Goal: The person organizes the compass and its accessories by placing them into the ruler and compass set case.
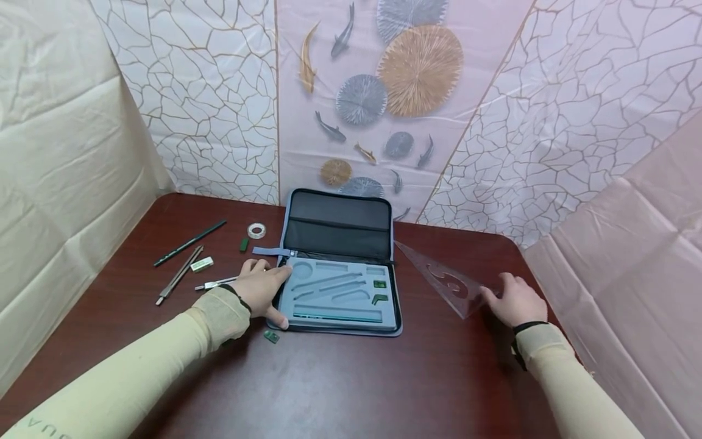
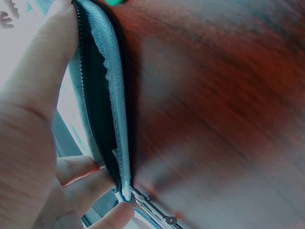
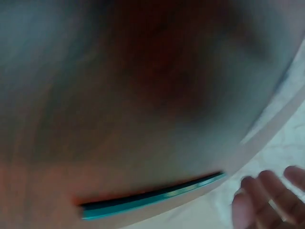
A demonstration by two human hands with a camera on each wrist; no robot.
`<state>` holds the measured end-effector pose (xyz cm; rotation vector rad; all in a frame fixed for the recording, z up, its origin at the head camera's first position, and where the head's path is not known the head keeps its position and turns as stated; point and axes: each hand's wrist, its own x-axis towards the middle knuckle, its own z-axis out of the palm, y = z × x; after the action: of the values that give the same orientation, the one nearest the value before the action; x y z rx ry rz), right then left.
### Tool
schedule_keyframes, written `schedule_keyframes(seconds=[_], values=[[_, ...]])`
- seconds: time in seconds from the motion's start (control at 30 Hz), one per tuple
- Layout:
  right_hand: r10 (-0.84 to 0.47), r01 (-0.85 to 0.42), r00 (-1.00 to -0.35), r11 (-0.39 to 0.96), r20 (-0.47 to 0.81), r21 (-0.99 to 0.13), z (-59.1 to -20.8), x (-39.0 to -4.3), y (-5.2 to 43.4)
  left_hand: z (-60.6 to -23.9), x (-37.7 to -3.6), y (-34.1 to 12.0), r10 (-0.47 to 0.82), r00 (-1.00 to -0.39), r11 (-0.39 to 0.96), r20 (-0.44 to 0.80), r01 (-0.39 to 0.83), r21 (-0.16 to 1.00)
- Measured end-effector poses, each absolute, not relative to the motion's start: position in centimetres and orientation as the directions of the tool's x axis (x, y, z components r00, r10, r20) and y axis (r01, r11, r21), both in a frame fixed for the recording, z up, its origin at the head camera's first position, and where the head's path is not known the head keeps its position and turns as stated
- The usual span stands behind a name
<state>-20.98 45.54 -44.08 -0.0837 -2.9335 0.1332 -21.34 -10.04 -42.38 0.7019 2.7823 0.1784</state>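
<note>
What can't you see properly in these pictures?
- Right wrist view: very blurred; the set square shows only as a teal edge, and the right hand is cut off by the frame.
- Left wrist view: the left hand covers most of the case inside.
- Head view: the small green pieces in the case are too small to identify.

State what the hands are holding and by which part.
The left hand grips the open zip case by its left edge. The right hand touches the near corner of the clear set square; a grip cannot be told.
</note>
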Motion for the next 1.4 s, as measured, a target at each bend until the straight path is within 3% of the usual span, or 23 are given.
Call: schedule_keyframes(seconds=[0.3, 0.6, 1.4], values=[[0.273, 0.262, -0.961, 0.95, 0.044, -0.169, -43.8, -19.6, 49.7, -42.0, -20.9, -9.9, 0.492, -0.843, 0.869, -0.219, 0.462, 0.177], [0.28, 0.288, -0.957, 0.946, -0.069, -0.149, -43.5, -19.2, 50.2, -41.7, -20.9, -10.0, 0.48, -0.848, 0.877, -0.224, 0.453, 0.162], [0.354, 0.362, -0.931, 0.925, -0.085, -0.117, -44.0, -19.8, 50.0, -42.4, -21.2, -10.0, 0.482, -0.849, 0.875, -0.215, 0.452, 0.175]])
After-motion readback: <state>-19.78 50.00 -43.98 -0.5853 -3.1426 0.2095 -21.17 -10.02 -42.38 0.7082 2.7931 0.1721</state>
